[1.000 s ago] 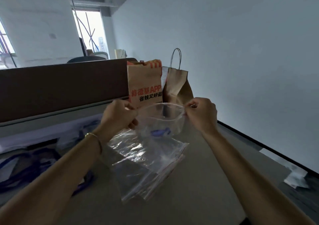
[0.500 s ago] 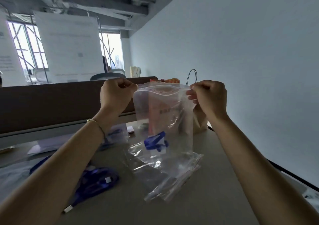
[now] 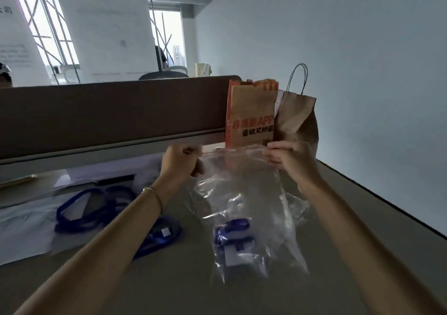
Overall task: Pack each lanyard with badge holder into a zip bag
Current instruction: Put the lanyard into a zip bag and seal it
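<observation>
A clear zip bag [image 3: 244,193] hangs above the desk, stretched between both hands. My left hand [image 3: 180,162] pinches its top left corner and my right hand [image 3: 287,156] pinches the top right corner. At the bottom of the bag lies a folded blue lanyard [image 3: 233,229] with a pale badge holder [image 3: 233,254]. More blue lanyards [image 3: 89,208] lie loose on the desk to the left, one with a white tag [image 3: 157,237] under my left forearm. Other empty clear bags [image 3: 294,206] lie behind the held one.
Two brown paper bags stand at the back, a printed one [image 3: 251,116] and a plain one with a handle [image 3: 296,119]. A brown partition [image 3: 108,111] runs along the desk's far side. White sheets [image 3: 24,220] lie at the left. The desk edge [image 3: 387,201] is at the right.
Both hands have come down with the bag from the height of the partition's top to just below it, and the lanyard now sits at the bag's bottom near the desk.
</observation>
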Available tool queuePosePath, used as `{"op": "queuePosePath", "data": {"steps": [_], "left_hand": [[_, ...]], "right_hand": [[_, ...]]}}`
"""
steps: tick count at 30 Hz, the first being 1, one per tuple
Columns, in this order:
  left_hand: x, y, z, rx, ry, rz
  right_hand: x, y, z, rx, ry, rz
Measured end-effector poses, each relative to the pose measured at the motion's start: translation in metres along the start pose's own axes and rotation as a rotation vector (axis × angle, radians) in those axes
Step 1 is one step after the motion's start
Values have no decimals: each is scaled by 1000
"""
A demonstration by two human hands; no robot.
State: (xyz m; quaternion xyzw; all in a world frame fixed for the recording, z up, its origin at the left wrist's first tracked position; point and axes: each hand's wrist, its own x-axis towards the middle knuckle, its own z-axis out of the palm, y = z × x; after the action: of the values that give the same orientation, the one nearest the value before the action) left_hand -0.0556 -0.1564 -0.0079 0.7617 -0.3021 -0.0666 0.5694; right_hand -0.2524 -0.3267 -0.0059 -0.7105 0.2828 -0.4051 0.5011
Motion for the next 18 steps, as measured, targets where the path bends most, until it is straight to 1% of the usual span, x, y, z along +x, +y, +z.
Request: {"op": "queuePosePath", "data": {"steps": [1, 2, 3, 4, 6, 8, 10, 12, 14, 17, 18], "left_hand": [[-3, -8, 4, 26, 24, 21], [-9, -13, 7, 96, 66, 86], [-18, -17, 9, 184, 104, 181], [-30, -19, 13, 263, 109, 292], [-62, -20, 26, 362, -14, 477], [-92, -22, 41, 453, -156, 567], [-108, -32, 56, 524, -222, 641], [-116, -43, 64, 530, -246, 652], [-117, -57, 69, 557, -270, 659], [-115, -77, 76, 635, -334, 608], [-114, -81, 76, 635, -348, 566]], "right_hand": [[0, 12, 5, -32, -8, -35], [-4, 22, 9, -70, -20, -73], [-12, 28, 13, -122, -29, -125], [-22, 33, 17, -190, -34, -185], [-49, 42, 26, -368, -47, -301], [-78, 48, 37, -579, -112, -391], [-98, 53, 43, -726, -203, -380], [-108, 62, 44, -838, -275, -301], [-113, 72, 42, -930, -315, -274], [-113, 83, 41, -974, -283, -295], [-113, 86, 40, -995, -304, -274]]}}
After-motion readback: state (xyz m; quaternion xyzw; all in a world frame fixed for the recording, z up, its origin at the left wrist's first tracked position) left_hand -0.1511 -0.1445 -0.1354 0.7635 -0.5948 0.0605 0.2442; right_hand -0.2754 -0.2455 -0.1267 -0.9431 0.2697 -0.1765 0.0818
